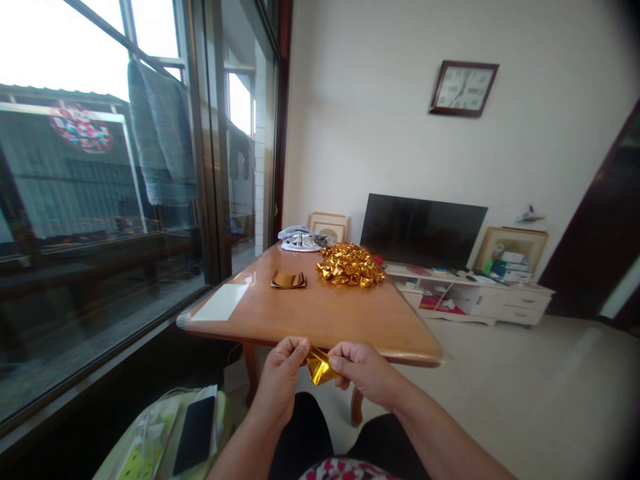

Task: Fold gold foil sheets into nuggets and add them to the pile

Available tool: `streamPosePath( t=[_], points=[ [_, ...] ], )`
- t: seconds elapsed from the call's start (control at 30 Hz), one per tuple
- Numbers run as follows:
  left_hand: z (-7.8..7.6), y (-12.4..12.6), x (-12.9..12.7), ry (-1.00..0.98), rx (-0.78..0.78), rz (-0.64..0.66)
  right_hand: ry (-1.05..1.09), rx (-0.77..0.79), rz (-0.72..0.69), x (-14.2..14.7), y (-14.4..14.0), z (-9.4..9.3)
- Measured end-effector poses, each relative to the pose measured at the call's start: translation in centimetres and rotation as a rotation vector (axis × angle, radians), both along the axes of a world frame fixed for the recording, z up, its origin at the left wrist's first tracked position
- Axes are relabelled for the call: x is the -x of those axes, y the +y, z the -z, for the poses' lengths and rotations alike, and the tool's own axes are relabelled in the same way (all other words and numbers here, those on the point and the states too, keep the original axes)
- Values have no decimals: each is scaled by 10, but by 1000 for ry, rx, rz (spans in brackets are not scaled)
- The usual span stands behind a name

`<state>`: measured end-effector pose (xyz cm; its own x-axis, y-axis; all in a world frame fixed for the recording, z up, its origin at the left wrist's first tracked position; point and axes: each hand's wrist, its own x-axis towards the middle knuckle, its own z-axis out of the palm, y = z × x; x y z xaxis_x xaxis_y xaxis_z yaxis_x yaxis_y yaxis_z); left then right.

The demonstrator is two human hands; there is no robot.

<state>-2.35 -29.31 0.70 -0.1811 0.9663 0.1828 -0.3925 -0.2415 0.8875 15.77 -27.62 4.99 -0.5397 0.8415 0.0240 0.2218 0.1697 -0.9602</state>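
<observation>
Between my two hands is a folded piece of shiny gold foil paper [320,368], held just off the near edge of the wooden table [300,313]. My left hand [281,375] pinches its left corner between thumb and fingers. On the other side, my right hand [365,372] grips the right corner the same way. Farther back on the tabletop lies a heap of folded gold foil pieces [350,265]. To the left of that heap rests a small stack of flat, slightly curled gold sheets [289,280].
A white sheet [220,302] lies at the table's left edge. Bundled cloth or bags [303,239] sit at its far end. Low at left, a pale green stool [150,427] carries a dark phone [196,435]. A television [423,230] stands on a white cabinet [485,303].
</observation>
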Motion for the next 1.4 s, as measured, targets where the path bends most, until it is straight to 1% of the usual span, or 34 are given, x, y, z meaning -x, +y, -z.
streamPosePath(
  t=[0.13,0.3,0.37,0.47,0.67,0.83,0.9,1.1,1.2,1.4],
  points=[
    [-3,-1,-1,3,-2,9,-53,13,-7,-3,0,-4],
    [-11,-1,0,-28,-4,26,18,61,-124,-11,1,-11],
    [-13,-1,2,-29,1,29,42,83,-147,-14,2,-12],
    [-12,-1,4,-11,5,32,35,95,-120,-17,3,-12],
    [-7,1,4,45,12,63,-5,113,-59,-19,4,-13],
    [-5,3,9,113,35,41,-21,125,-32,-20,7,-8],
    [-6,3,11,100,58,58,-23,122,-30,-20,8,-7],
    [-8,2,16,22,182,170,-34,101,-69,-20,6,-7],
    [-8,2,17,27,212,179,-30,73,-75,-22,7,-6],
    [-10,0,19,38,187,155,-26,14,-4,-20,10,-4]
  ],
)
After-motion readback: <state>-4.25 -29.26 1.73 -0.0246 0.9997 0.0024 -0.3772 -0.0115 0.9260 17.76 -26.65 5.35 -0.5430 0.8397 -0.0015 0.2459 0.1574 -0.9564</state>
